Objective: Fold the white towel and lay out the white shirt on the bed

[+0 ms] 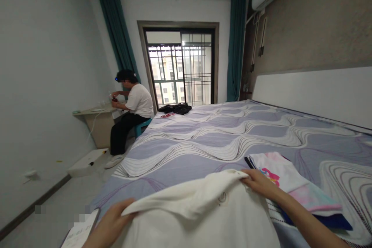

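A white garment (203, 223) with a small round print hangs between my hands over the near part of the bed; its lower part runs out of view. My left hand (116, 217) is closed on its left corner. At the other upper corner, the fingers of my right hand (260, 184) pinch the bunched cloth. Just beyond my right forearm lies a stack of folded clothes (293, 186), pastel pink, white and blue with a pink print and a dark blue layer underneath. The kind of the white garment cannot be made out fully.
The bed (203, 135) has a purple-grey wavy sheet. Black items (177, 108) and a small red object (165, 116) lie at its far edge. Another person (139, 100) sits on a blue stool at a small desk (101, 124). A white box (88, 162) stands on the floor.
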The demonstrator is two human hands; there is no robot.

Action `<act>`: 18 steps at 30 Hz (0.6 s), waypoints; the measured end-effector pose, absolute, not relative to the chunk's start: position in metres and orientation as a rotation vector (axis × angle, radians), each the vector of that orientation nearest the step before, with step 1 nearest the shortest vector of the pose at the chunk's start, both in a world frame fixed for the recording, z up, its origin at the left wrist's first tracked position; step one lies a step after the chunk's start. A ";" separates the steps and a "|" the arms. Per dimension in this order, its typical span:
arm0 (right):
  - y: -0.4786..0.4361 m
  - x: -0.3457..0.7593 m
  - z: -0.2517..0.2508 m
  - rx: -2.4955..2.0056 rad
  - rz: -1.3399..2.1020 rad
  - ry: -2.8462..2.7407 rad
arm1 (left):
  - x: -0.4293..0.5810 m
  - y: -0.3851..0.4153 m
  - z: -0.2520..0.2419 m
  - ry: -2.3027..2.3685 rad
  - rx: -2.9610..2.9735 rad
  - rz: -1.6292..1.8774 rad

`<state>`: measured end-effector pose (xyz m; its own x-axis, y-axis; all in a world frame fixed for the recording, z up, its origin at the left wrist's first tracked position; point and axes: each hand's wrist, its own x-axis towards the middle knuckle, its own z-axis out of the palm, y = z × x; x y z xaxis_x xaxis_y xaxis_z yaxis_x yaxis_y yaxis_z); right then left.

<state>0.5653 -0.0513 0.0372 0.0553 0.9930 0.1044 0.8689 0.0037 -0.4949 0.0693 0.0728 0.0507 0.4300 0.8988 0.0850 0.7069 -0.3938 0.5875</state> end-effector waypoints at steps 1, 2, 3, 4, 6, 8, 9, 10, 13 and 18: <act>-0.037 0.566 0.026 -2.035 0.228 -1.812 | 0.083 0.088 0.040 1.369 2.231 0.489; -0.024 0.566 0.013 -2.138 0.112 -1.760 | 0.096 0.104 0.026 1.412 2.250 0.502; -0.014 0.564 -0.002 -2.215 0.033 -1.712 | 0.108 0.121 0.008 1.430 2.279 0.491; -0.004 0.561 -0.016 -2.265 -0.011 -1.670 | 0.118 0.137 -0.011 1.462 2.308 0.435; 0.009 0.557 -0.041 -2.325 -0.061 -1.614 | 0.130 0.165 -0.046 1.556 2.325 0.380; 0.022 0.558 -0.060 -2.372 -0.109 -1.571 | 0.133 0.188 -0.069 1.589 2.332 0.353; 0.029 0.560 -0.065 -2.387 -0.127 -1.557 | 0.133 0.198 -0.074 1.576 2.342 0.343; 0.037 0.564 -0.069 -2.397 -0.141 -1.550 | 0.133 0.208 -0.076 1.558 2.353 0.323; 0.067 0.578 -0.073 -2.421 -0.162 -1.545 | 0.137 0.239 -0.067 1.509 2.411 0.263; 0.129 0.599 -0.073 -2.469 -0.175 -1.522 | 0.158 0.303 -0.055 1.473 2.440 0.220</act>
